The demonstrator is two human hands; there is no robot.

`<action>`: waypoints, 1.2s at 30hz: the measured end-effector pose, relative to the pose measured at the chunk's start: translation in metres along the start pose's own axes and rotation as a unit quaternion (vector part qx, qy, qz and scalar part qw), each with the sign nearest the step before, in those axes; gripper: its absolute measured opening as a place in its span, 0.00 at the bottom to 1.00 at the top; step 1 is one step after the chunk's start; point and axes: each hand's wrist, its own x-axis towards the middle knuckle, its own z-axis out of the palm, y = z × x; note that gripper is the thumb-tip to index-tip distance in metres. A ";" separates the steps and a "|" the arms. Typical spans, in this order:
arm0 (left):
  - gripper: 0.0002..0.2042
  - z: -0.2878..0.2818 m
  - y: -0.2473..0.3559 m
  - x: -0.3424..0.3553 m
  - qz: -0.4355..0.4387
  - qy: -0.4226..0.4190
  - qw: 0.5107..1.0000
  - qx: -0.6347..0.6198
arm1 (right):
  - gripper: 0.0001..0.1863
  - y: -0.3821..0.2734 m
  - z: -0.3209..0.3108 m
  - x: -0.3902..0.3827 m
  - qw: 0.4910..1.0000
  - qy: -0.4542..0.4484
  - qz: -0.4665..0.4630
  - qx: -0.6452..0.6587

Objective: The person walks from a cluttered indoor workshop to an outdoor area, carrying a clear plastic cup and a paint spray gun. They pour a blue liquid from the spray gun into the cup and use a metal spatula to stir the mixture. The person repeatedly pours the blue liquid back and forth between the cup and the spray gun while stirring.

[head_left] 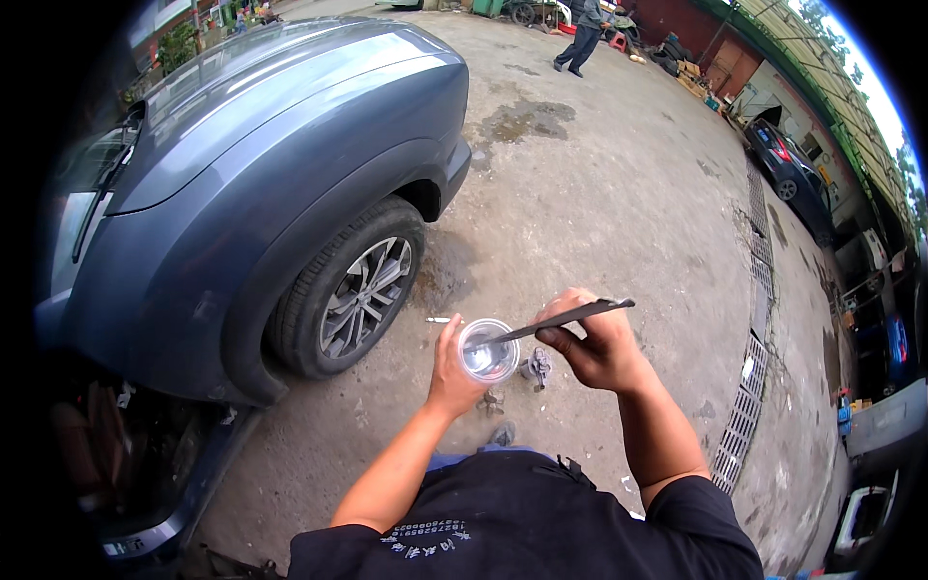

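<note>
My left hand (451, 375) is wrapped round a clear plastic cup (491, 380) in front of my body. A silvery grey liquid (483, 358) lies in the bottom of the cup. Between the fingers and thumb of my right hand (601, 346) is a long, flat, dark stirring stick (570, 315). Its lower end dips into the cup; the other end sticks out past my right hand. On the ground below the cup stands a small grey device (536, 367), perhaps a spray gun, partly hidden by the cup.
A grey-blue car (290, 145) stands at the left, its wheel (367, 295) near my left hand. A drain grate (742, 406) runs along the concrete at right. Another person (584, 39) is at the far side. A dark car (788, 174) is parked at far right.
</note>
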 end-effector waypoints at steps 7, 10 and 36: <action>0.35 0.001 0.002 0.001 -0.012 0.006 1.000 -0.016 | 0.05 0.023 -0.029 -0.017 0.995 0.047 0.082 0.041; 0.35 0.005 0.001 0.002 -0.007 -0.006 1.000 -0.023 | 0.07 -0.007 -0.002 0.004 0.993 -0.093 -0.069 0.016; 0.32 0.020 0.008 -0.015 -0.039 -0.003 0.998 -0.041 | 0.08 -0.005 -0.002 -0.009 0.998 -0.050 -0.010 0.040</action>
